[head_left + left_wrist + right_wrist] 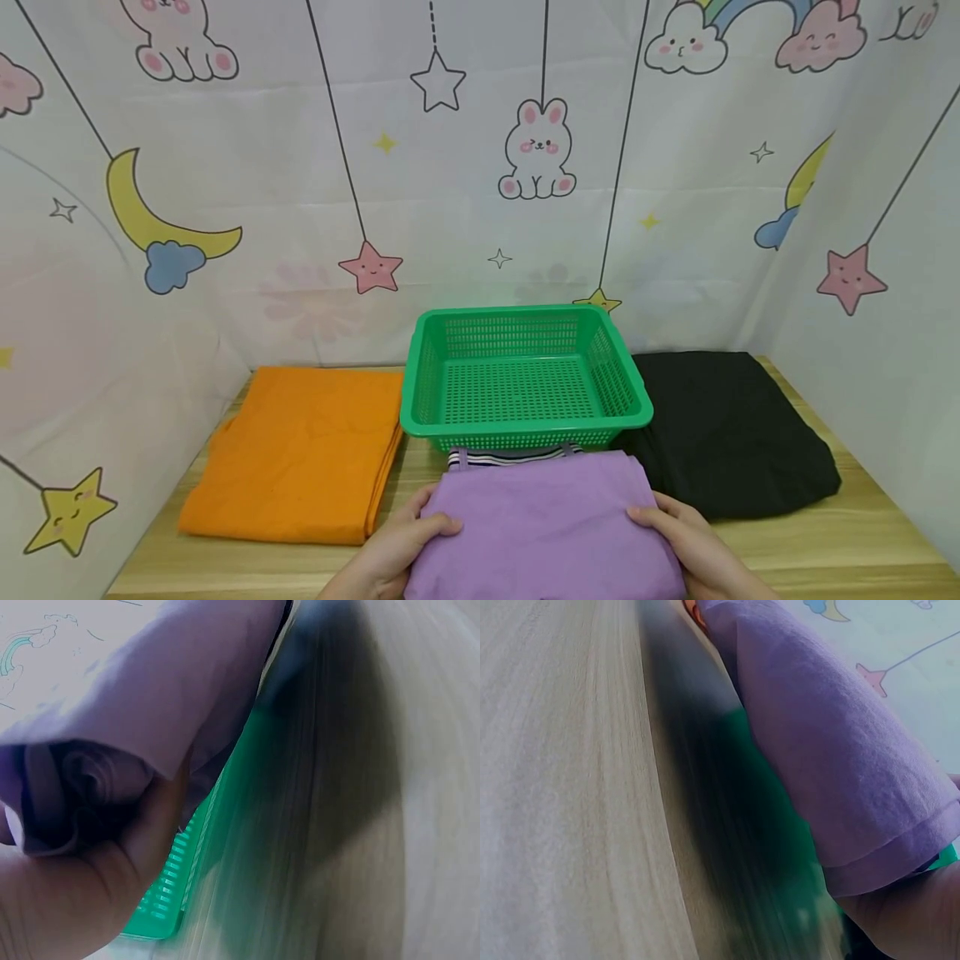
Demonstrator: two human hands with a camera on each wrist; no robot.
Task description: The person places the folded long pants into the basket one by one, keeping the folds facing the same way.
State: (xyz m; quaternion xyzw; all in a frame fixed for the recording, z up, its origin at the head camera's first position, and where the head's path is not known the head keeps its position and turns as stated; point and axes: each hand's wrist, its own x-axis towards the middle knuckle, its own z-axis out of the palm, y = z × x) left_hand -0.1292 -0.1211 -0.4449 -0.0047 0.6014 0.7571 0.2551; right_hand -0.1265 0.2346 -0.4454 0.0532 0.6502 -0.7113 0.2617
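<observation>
Both hands hold a folded purple cloth (543,525) by its two ends at the front of the table. The left hand (397,542) grips the left end, thumb on top and the other fingers under it. At the other end the right hand (690,537) pinches the cloth the same way. In the left wrist view, rolled layers show inside the purple cloth (187,682) beside the left hand (90,892). In the right wrist view its smooth side faces the camera. A dark-and-white striped band (510,458) peeks out behind it, mostly hidden.
Just beyond the cloth stands a green plastic basket (527,433) with nothing inside. Folded orange cloth (300,454) lies to the left on the wooden table (795,554); folded black cloth (731,433) lies to the right. A printed white curtain (465,192) hangs behind and at both sides.
</observation>
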